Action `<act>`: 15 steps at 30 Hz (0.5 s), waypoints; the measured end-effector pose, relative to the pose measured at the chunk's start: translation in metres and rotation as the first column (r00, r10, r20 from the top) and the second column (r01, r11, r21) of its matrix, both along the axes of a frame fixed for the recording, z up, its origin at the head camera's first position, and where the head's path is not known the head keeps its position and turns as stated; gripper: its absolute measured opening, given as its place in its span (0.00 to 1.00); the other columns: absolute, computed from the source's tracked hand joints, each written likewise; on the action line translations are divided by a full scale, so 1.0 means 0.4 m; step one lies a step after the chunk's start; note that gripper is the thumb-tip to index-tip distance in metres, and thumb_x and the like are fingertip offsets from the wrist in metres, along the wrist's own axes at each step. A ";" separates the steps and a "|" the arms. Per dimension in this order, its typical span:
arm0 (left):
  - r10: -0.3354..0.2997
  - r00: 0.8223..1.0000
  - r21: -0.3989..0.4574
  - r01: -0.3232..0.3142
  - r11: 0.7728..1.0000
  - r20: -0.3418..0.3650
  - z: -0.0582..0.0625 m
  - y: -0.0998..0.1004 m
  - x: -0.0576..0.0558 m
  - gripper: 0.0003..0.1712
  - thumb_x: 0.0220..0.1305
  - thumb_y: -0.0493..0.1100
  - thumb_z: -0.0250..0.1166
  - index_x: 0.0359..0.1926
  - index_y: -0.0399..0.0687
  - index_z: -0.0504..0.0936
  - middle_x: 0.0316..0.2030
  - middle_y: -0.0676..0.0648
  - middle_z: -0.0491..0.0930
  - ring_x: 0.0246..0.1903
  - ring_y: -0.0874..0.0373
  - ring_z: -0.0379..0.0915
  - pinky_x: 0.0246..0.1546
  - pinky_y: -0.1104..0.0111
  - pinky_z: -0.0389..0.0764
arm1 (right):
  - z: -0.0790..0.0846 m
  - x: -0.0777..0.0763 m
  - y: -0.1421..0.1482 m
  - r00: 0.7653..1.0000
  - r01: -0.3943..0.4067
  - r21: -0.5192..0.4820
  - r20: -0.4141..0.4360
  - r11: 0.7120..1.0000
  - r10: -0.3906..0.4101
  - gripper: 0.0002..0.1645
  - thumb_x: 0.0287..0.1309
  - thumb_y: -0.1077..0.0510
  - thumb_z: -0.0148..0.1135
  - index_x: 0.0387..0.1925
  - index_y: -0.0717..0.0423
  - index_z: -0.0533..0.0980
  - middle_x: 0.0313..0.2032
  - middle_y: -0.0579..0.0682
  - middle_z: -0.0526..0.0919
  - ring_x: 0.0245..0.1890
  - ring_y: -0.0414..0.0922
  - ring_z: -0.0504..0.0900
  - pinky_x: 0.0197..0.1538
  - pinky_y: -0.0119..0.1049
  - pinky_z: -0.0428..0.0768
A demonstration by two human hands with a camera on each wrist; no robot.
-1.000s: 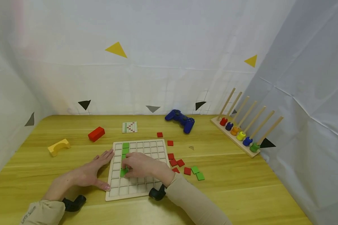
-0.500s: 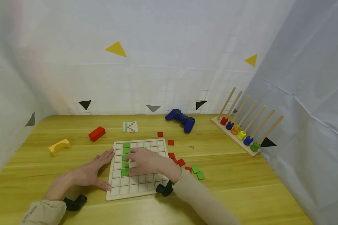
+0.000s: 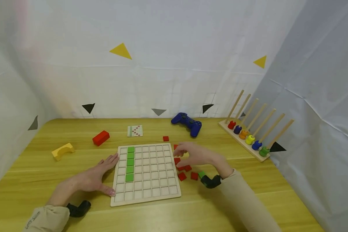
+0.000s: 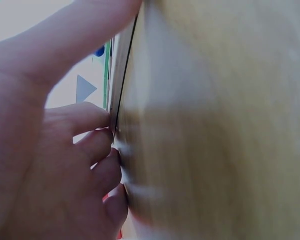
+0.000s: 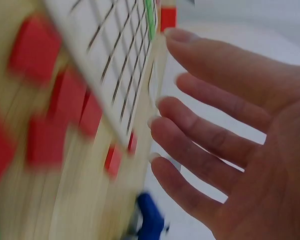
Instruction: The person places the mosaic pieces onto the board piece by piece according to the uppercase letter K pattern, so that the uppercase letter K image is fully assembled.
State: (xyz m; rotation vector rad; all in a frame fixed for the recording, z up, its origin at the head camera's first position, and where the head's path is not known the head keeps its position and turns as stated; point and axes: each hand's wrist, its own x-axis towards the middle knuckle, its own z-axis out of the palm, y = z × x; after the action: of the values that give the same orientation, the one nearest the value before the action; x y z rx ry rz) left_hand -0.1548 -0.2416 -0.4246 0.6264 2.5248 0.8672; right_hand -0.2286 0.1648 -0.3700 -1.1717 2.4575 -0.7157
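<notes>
A pale wooden grid board (image 3: 146,176), 7 cells by 7, lies flat at the near middle of the wooden table (image 3: 150,219). Being roughly square, it has no clear long axis; it sits slightly turned, its near edge slanting so that the right corner is farther away than the left. 5 green tiles (image 3: 130,162) fill the 2nd column from the left, a strip whose long axis runs near to far, beginning at the far row.

The left hand (image 3: 94,176) has its fingers extended and its thumb spread apart, touching the board's left edge. The right hand (image 3: 197,153) hovers just right of the board, above loose red tiles (image 3: 194,176), thumb and fingers apart and loosely bent, holding nothing.

The right wrist view shows what the head view hides: the palm side of that hand, with gaps between its fingers. The left wrist view shows the left fingertips against the board's side and a dark line under its edge. Only the head view takes in the yellow arch block (image 3: 63,150) at left and the whole peg stand (image 3: 246,137) at far right.
</notes>
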 end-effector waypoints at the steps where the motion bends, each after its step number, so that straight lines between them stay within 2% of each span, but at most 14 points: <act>1: 0.004 1.000 -0.004 -0.004 1.000 0.001 0.000 0.000 0.000 0.74 0.44 0.63 0.78 0.79 0.40 0.43 0.79 0.37 0.34 0.77 0.33 0.27 0.72 0.35 0.35 | -0.004 -0.004 0.025 1.000 0.002 -0.007 0.008 1.000 -0.002 0.20 0.58 0.54 0.72 0.49 0.58 0.81 0.46 0.56 0.81 0.45 0.53 0.79 0.51 0.53 0.80; 8: 0.006 1.000 0.003 -0.006 1.000 0.004 -0.001 0.000 0.001 0.74 0.43 0.63 0.79 0.79 0.40 0.43 0.79 0.37 0.34 0.77 0.32 0.27 0.71 0.34 0.36 | -0.019 -0.005 0.164 1.000 -0.002 -0.033 0.027 0.999 0.003 0.19 0.56 0.56 0.74 0.48 0.58 0.81 0.44 0.56 0.82 0.44 0.55 0.80 0.51 0.52 0.80; 15: 0.005 1.000 0.007 -0.005 1.000 0.006 -0.002 0.000 -0.001 0.74 0.44 0.62 0.79 0.79 0.39 0.43 0.79 0.36 0.34 0.77 0.32 0.27 0.71 0.33 0.35 | -0.032 0.000 0.237 0.996 0.049 -0.020 0.076 0.999 -0.047 0.22 0.55 0.56 0.75 0.50 0.57 0.80 0.47 0.56 0.83 0.46 0.55 0.81 0.54 0.56 0.80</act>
State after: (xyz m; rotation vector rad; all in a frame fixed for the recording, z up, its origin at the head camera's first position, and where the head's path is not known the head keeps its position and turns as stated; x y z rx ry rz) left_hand -0.1553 -0.2417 -0.4255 0.6191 2.5198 0.8787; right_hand -0.2288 0.2594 -0.3826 -1.0768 2.4283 -0.7878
